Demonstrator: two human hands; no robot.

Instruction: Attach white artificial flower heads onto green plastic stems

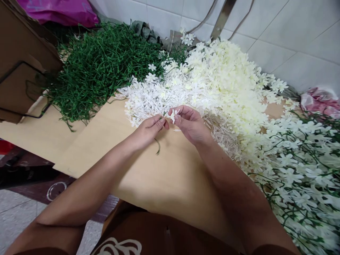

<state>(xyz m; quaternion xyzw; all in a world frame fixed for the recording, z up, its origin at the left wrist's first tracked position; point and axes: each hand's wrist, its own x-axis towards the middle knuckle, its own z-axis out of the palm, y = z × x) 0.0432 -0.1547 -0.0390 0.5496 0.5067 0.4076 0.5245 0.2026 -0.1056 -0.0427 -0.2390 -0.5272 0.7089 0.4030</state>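
Note:
Between the thumb and fingers of my right hand (pixel 192 124) is a small white artificial flower (pixel 173 115). My left hand (pixel 152 128) is closed in a pinch just left of it, on a thin green plastic stem (pixel 158 147) whose lower end hangs below the fingers. The fingertips of both hands are close together, and whether stem and flower touch is hidden. Right behind the hands lies a heap of white flower pieces with thin white stalks (pixel 159 95).
Loose green stems (pixel 106 63) form a pile at the back left, near a cardboard box (pixel 23 60). Cream flower heads (pixel 228 78) are heaped at the back right against the tiled wall (pixel 292 32). White flowers on green stems (pixel 300 180) cover the right side. Cardboard (pixel 159 177) lies under my hands.

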